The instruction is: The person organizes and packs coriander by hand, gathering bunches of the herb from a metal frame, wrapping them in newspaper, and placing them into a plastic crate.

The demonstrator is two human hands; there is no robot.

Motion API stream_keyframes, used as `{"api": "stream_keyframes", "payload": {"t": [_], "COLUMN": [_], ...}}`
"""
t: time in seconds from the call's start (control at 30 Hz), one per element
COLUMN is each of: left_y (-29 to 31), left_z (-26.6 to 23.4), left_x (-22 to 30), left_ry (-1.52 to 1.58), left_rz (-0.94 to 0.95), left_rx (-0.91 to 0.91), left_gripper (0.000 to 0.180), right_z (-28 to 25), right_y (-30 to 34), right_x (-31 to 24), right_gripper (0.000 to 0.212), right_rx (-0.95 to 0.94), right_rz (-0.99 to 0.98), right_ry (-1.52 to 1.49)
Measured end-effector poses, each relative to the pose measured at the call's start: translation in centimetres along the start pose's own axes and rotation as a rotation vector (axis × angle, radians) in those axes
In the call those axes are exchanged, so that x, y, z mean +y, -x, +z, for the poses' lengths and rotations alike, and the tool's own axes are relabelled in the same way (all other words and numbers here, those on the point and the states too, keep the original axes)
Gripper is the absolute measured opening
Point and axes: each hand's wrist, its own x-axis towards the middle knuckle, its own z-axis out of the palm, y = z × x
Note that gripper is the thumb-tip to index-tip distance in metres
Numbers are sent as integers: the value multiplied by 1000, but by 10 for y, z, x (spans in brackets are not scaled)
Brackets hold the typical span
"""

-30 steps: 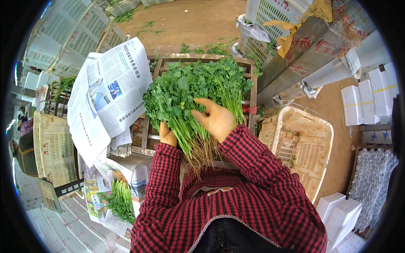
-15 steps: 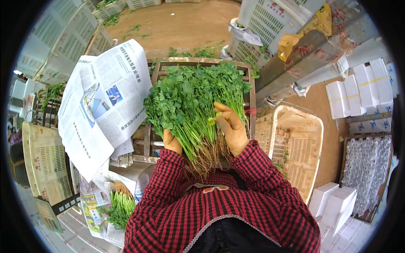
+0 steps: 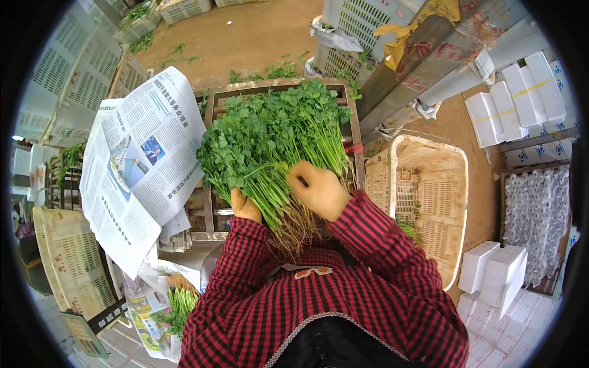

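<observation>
A thick bunch of leafy greens with brown roots, like coriander or celery [image 3: 264, 138], lies on a brown slatted rack [image 3: 210, 211], leaves away from me, roots toward my body. My left hand [image 3: 245, 207], in a tan glove, grips the lower left stems; its fingers are mostly hidden beneath. Over the stems at right, my gloved right hand [image 3: 320, 189] is closed, thumb and forefinger pinched at a thin pale-green stalk [image 3: 265, 167] that arches leftward across the leaves. The fingertips partly hide that stalk's end.
Newspaper sheets [image 3: 144, 153] overhang the rack's left side. Below them, another bunch of greens [image 3: 182, 308] lies on newspaper. A deep cream crate [image 3: 438, 214] stands right, near a slanted metal post [image 3: 423, 73]. White foam boxes [image 3: 494, 270] and wrapped clear items [image 3: 535, 221] sit farther right.
My right hand has moved left and turned, fingers now curled into a pinch. The yellowish leaf at its fingertips no longer shows there. My left hand keeps its place on the stems.
</observation>
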Motion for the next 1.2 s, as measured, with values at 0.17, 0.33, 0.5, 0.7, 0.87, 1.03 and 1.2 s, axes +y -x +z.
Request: {"api": "stream_keyframes", "payload": {"t": [0.17,0.33,0.5,0.7,0.87,1.03,1.2], "left_y": [-8,-7,-8,-5,2,0,-3], "left_z": [1,-4,-8,5,27,13,20], "left_x": [4,6,4,-1,4,6,1], "left_ry": [11,-26,-50,-29,-149,-144,-93], "left_rz": [3,19,49,-10,2,34,43], "left_rx": [9,4,-53,21,25,136,133], "left_gripper": [45,48,51,50,47,45,45], "right_z": [24,12,-40,-98,-8,15,-82], "right_y": [-43,3,63,19,-73,-96,-82], "right_x": [-1,9,13,9,8,8,-59], "right_gripper": [42,16,13,25,31,19,27], "right_rx": [-276,54,-547,-213,-14,-196,-468], "right_rz": [-36,-214,179,-90,-160,-125,238], "right_ry": [465,182,-59,-1464,200,498,-362]}}
